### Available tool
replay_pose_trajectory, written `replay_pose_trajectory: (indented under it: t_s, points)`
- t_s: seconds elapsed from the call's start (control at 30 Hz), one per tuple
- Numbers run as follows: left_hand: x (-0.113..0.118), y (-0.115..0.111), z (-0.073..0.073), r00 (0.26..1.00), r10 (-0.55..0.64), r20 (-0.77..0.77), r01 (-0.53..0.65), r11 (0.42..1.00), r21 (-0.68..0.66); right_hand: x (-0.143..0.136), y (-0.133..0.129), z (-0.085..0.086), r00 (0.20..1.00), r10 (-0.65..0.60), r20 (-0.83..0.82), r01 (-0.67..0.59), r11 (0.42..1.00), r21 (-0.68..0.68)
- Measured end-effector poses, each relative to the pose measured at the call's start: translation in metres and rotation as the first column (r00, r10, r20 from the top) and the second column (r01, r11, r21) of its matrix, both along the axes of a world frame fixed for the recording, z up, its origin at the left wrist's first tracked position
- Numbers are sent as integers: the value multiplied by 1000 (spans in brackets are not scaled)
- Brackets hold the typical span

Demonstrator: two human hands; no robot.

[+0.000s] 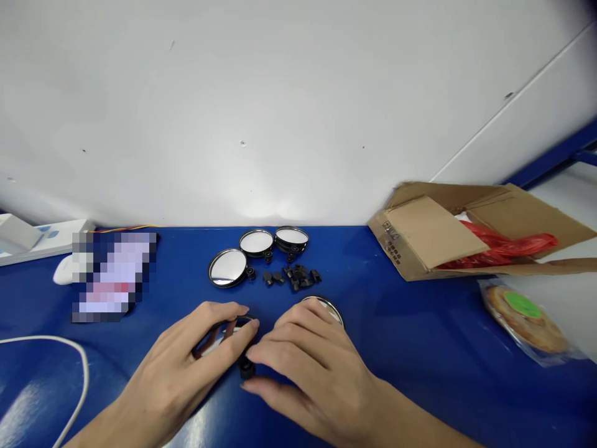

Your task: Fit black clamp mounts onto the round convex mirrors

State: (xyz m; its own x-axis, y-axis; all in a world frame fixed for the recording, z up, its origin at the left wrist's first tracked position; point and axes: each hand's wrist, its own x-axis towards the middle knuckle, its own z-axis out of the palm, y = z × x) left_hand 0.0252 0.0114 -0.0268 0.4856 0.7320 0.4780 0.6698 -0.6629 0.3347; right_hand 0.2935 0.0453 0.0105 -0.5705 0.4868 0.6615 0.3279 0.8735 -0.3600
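Left hand [163, 379]: we found it curved over a mirror [217, 339], thumb and fingers closed about its rim.
Right hand [312, 367]: we saw thumb and forefinger pinching the black knob [247, 368] at that mirror's near edge; the other fingers were bent.
Held mirror: it lay low over the table [396, 373], between the hands; we could not tell whether it touched the surface.
Grip: we judged that good work here called for a firm hold on the rim, fingertips off the glass, and a square, gentle pinch on the knob, so that neither tilted.
Second mirror [333, 309]: it sat partly hidden behind the right hand; we could not confirm contact. We rated it a snag risk for those knuckles.
Black parts [298, 277]: we noted a loose cluster beyond the hands.
Rear mirrors [256, 242]: we counted three, glass up, each with a knob beside it.
Left side: we recorded a phone [116, 274] and a white cable [84, 367].
Right side: we logged an open carton [420, 236] and a wrapped pastry [536, 320].
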Motion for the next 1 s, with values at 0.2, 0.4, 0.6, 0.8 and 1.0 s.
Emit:
replay_pose_trajectory:
  t_s: [0.2, 0.4, 0.6, 0.8, 1.0]
  points:
    - [5, 0, 2, 996, 38, 84, -36, 999, -25, -2, -2, 7, 997, 3, 72, -20, 971, 238]
    - [15, 7, 11, 907, 359, 222, -345, 933, -100, 5, 51, 21, 979, -148, 138, 101, 947, 304]
    - [16, 8, 10, 908, 351, 229, -317, 933, -171, 8, 123, 11, 946, -226, 234, 159, 949, 272]
    - [15, 5, 11, 925, 334, 181, -305, 937, -173, 5, 137, -3, 927, -205, 314, 129, 960, 247]
    - [14, 6, 10, 931, 318, 179, -286, 941, -183, 1, 135, -6, 915, -202, 350, 136, 969, 205]
